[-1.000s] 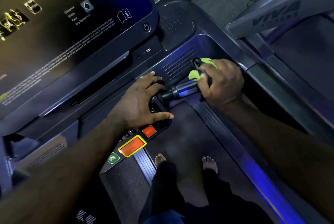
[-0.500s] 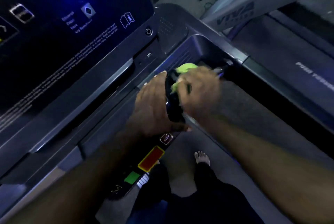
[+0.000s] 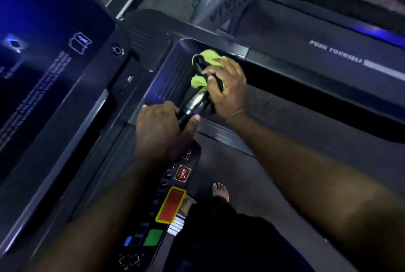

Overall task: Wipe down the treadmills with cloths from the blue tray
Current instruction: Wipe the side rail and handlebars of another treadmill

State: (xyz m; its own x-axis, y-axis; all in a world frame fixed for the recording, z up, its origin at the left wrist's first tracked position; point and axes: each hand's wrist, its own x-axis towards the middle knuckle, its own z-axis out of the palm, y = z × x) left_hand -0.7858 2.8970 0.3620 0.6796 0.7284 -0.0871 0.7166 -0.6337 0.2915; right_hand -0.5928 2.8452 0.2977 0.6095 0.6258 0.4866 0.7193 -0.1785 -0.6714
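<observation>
The handle (image 3: 195,101) on this treadmill (image 3: 140,37) is a short bar, chrome in the middle and black at both ends. Its long axis runs diagonally in the head view, low end down-left by the button strip and top end pointing up-right toward the console's corner pocket.

The lime cloth (image 3: 210,56) is bunched around the upper half of the handle. One wad pokes out past the top end and another (image 3: 198,81) sticks out just above the chrome part.

The right hand (image 3: 228,89) is clamped over the cloth and the bar together. Its fingers curl across the black grip, with the back of the hand facing the camera. That forearm comes in from the lower right, crossing above the belt (image 3: 252,162), and the wrist is fairly straight.

The left hand (image 3: 161,132) is wrapped around the low end of the handle. The thumb lies along the right side of the bar and the fingers go over the left. It's a bit smeary there, so how tight that grip is looks hard to call. The left forearm runs up from the bottom left, passing over the button strip.

On that strip there's a red STOP button (image 3: 183,173), then a big red pad (image 3: 171,205) with a yellow border, then a green button (image 3: 153,237). A bare foot (image 3: 220,190) stands on the belt. The dark screen (image 3: 43,63) fills the left side.
</observation>
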